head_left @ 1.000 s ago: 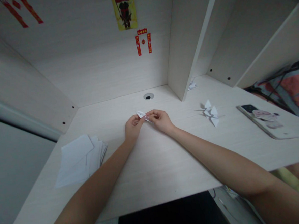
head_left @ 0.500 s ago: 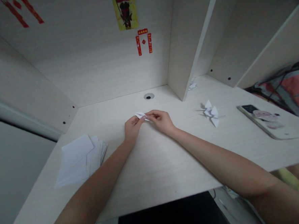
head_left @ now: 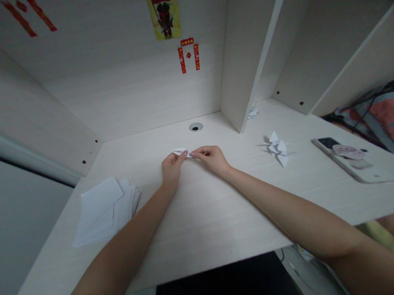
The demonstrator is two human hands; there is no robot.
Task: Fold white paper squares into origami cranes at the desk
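A small folded white paper piece [head_left: 181,153] is pinched between both hands just above the pale wooden desk [head_left: 204,218], near its middle. My left hand [head_left: 172,167] grips its left part with thumb and fingertips closed. My right hand [head_left: 213,159] pinches its right end, fingers curled. The paper lies low and nearly flat, mostly hidden by my fingertips.
A stack of white paper sheets [head_left: 105,208] lies at the left. A finished paper crane [head_left: 277,149] stands to the right, a phone [head_left: 351,159] beyond it. A cable hole [head_left: 195,127] sits at the back. A shelf divider [head_left: 241,60] rises behind, with another small paper piece [head_left: 253,113] beside it.
The folded paper has been lowered and flattened out leftward between my fingers; my left hand shifted slightly left and up. Both hands kept their grip.
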